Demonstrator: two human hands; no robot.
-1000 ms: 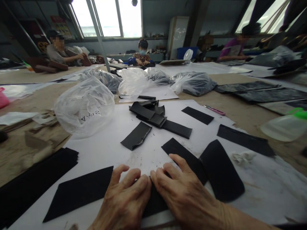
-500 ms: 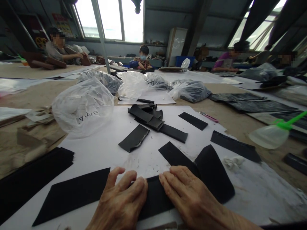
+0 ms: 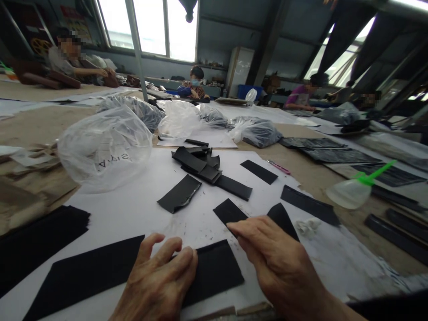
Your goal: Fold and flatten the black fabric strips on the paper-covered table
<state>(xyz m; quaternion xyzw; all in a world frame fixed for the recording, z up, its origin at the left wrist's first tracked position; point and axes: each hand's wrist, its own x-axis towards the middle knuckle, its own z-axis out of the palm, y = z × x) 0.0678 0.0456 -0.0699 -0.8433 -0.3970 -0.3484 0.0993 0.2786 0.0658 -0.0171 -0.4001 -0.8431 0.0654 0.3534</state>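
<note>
My left hand [image 3: 158, 276] lies flat, fingers spread, pressing on a folded black sheet piece [image 3: 217, 269] on white paper [image 3: 133, 209]. My right hand [image 3: 277, 263] hovers just to the right of that piece, fingers held together and stretched forward, holding nothing I can see, over a curved black piece [image 3: 282, 218] and a flat black strip [image 3: 229, 211]. A long black sheet [image 3: 83, 274] runs left from under my left hand.
A pile of black strips [image 3: 200, 162] and loose strips [image 3: 179, 194] lie farther out. An inflated clear plastic bag [image 3: 105, 147] sits left, more bags [image 3: 256, 131] behind. A glue bottle with a green nozzle [image 3: 354, 191] lies right. Other people work at far tables.
My right hand lifted off the folded black piece and moved right and forward. The left hand stayed pressing. The view shifted slightly right.
</note>
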